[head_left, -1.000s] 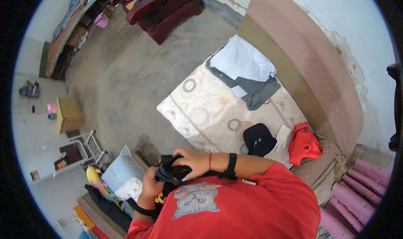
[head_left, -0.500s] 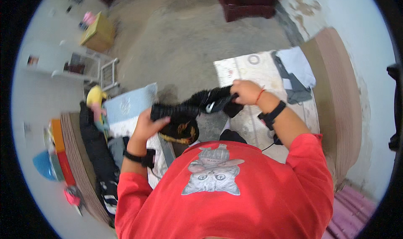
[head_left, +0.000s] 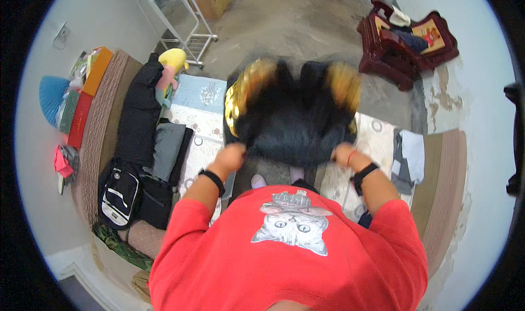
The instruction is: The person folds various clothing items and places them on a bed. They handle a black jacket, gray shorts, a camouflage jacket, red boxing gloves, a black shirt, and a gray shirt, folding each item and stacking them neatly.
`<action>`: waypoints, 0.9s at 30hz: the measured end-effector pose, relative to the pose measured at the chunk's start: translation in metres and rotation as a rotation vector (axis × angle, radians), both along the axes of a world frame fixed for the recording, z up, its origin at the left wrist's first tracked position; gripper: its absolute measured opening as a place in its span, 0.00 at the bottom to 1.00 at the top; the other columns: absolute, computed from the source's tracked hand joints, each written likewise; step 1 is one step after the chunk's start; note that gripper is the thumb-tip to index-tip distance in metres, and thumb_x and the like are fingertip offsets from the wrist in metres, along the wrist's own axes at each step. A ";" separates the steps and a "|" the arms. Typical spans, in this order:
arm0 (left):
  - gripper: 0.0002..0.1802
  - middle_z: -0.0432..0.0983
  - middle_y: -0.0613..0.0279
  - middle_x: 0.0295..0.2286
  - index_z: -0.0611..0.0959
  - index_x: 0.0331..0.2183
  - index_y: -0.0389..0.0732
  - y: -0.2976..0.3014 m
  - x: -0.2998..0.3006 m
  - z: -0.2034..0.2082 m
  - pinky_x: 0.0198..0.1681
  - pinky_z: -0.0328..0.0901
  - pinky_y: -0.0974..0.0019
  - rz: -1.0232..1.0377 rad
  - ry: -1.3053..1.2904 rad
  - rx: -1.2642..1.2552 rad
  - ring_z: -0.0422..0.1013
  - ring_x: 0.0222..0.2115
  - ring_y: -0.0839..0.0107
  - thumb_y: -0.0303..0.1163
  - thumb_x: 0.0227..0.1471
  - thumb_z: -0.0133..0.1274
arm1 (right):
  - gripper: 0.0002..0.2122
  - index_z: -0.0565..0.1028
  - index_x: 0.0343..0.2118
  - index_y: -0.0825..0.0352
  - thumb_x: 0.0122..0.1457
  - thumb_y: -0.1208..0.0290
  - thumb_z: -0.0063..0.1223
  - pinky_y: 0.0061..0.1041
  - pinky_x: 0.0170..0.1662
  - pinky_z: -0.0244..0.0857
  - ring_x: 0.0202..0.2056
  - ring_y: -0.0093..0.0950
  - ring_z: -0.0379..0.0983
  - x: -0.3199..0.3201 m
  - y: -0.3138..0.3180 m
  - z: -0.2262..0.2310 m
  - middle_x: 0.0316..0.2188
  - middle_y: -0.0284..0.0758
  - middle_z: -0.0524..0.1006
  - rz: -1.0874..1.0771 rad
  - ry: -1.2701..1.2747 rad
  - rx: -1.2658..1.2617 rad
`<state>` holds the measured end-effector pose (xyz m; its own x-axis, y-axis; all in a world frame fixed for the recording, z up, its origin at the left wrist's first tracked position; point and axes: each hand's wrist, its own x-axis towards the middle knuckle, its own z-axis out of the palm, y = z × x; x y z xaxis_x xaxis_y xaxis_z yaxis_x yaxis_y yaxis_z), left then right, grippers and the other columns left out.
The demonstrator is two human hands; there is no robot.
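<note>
A black-and-gold garment [head_left: 298,125] is spread in the air in front of me, blurred by motion. Its far end splits into two leg-like parts with gold patterning, so it looks like shorts or trousers, though the blur hides the exact kind. My left hand [head_left: 232,156] grips its near left corner, fingers closed. At the near right corner my right hand [head_left: 344,154] is closed on the same edge. Beneath the garment lie the floor and parts of the light patterned seat covers [head_left: 333,180].
On the left seat are a black padded jacket [head_left: 139,111], folded grey clothing [head_left: 168,150], a black-and-white backpack [head_left: 119,193] and a yellow-headed plush toy [head_left: 173,59]. Folded white and grey clothes [head_left: 410,158] lie right. Beyond stand a white rack [head_left: 191,37] and dark-red wooden furniture [head_left: 391,59].
The garment went from bunched between my hands to spread out and swung away from me. Both hands have moved, the right one lower in view. The view has shifted.
</note>
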<state>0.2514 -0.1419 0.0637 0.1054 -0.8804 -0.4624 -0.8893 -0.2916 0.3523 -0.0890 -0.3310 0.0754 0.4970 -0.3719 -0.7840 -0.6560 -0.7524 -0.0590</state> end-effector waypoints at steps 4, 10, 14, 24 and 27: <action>0.11 0.76 0.44 0.32 0.80 0.32 0.37 0.039 0.018 -0.065 0.40 0.66 0.52 0.040 0.240 -0.242 0.71 0.37 0.45 0.29 0.42 0.54 | 0.14 0.79 0.35 0.63 0.43 0.65 0.59 0.36 0.42 0.68 0.38 0.40 0.75 -0.007 0.001 -0.074 0.34 0.40 0.79 -0.105 -0.220 0.079; 0.21 0.78 0.53 0.38 0.79 0.40 0.38 0.078 0.012 -0.042 0.46 0.65 0.61 0.354 0.764 0.005 0.73 0.39 0.58 0.40 0.46 0.60 | 0.12 0.77 0.30 0.69 0.48 0.66 0.63 0.26 0.35 0.67 0.28 0.23 0.72 0.007 -0.033 -0.015 0.23 0.34 0.77 -0.267 -0.300 0.452; 0.22 0.76 0.60 0.42 0.76 0.46 0.37 0.075 -0.011 -0.025 0.48 0.63 0.64 0.870 1.258 0.050 0.71 0.42 0.67 0.38 0.51 0.57 | 0.13 0.75 0.36 0.71 0.55 0.65 0.58 0.23 0.36 0.68 0.29 0.22 0.73 0.043 -0.034 -0.002 0.30 0.31 0.78 -0.725 -0.308 0.812; 0.24 0.70 0.45 0.38 0.72 0.46 0.30 -0.012 -0.095 0.015 0.46 0.63 0.59 0.732 0.314 -0.810 0.68 0.41 0.53 0.30 0.47 0.55 | 0.17 0.69 0.47 0.70 0.63 0.62 0.48 0.33 0.45 0.68 0.41 0.31 0.73 0.152 0.011 0.036 0.42 0.39 0.75 -1.318 -0.786 1.475; 0.33 0.64 0.43 0.43 0.67 0.51 0.31 -0.013 -0.116 0.038 0.51 0.60 0.57 0.425 0.304 -0.818 0.63 0.45 0.46 0.27 0.41 0.54 | 0.24 0.66 0.49 0.72 0.53 0.65 0.60 0.30 0.47 0.65 0.44 0.28 0.70 0.156 0.014 0.046 0.41 0.39 0.73 -1.133 -0.855 1.163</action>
